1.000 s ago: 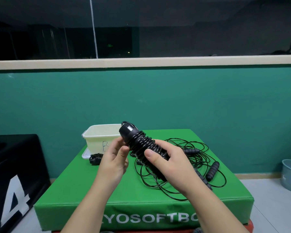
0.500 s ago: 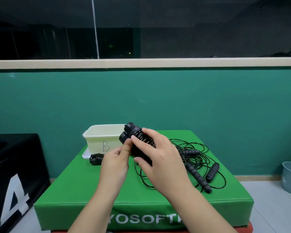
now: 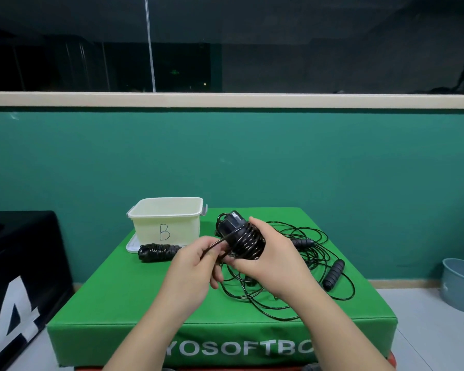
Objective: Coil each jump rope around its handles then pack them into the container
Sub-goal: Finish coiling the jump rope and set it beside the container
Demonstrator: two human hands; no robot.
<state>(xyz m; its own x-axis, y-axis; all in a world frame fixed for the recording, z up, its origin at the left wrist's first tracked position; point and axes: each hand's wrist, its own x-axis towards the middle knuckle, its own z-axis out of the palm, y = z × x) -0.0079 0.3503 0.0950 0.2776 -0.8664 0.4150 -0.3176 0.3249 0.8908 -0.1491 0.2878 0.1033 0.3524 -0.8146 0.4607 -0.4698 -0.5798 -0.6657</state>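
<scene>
At the centre of the frame, the right hand (image 3: 275,259) clamps around a jump rope bundle (image 3: 243,238), its black cord wound over paired handles. The left hand (image 3: 196,266), touching the right, pinches the cord's loose end (image 3: 220,241) just left of the bundle. A finished coiled rope (image 3: 157,252) lies on the green padded box (image 3: 134,303) in front of the cream container (image 3: 166,222) marked B. To the right, uncoiled ropes (image 3: 306,266) sprawl in a tangle.
</scene>
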